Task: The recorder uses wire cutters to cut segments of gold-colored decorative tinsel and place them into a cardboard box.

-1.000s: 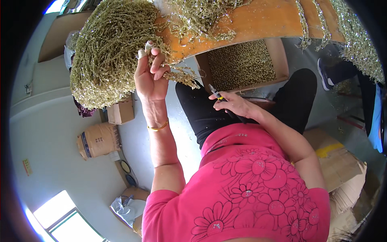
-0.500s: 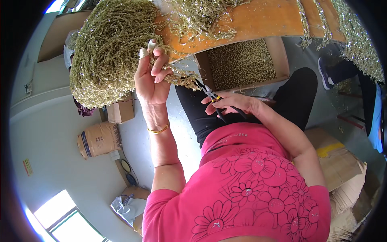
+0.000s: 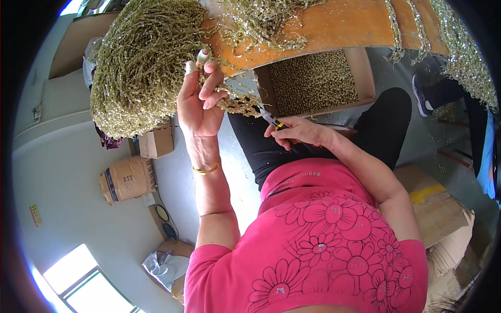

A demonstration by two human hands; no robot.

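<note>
My left hand [image 3: 201, 101] is closed on a bunch of glittery gold strands [image 3: 241, 104], whose ends stick out to the right past my fingers. White tape wraps two of its fingertips. My right hand [image 3: 302, 132] grips a pair of cutting pliers [image 3: 270, 118] with black and yellow handles. The jaws touch or nearly touch the ends of the strands; whether they bite one I cannot tell. Most of the handles are hidden inside my right hand. Beside my left hand, a big heap of similar glittery gold strands [image 3: 146, 68] hangs over the table's left end.
An orange-brown tabletop [image 3: 344, 26] bears more strands [image 3: 266, 26]. Below its edge an open cardboard box [image 3: 365, 78] holds many small gold beads. Another person's leg and shoe [image 3: 421, 94] are at the right. Cardboard cartons [image 3: 433, 208] stand at my right, and a brown package [image 3: 130, 180] at the left.
My left hand has shifted slightly right with the strands. The pliers' handles, spread apart before, are now squeezed together in my right hand.
</note>
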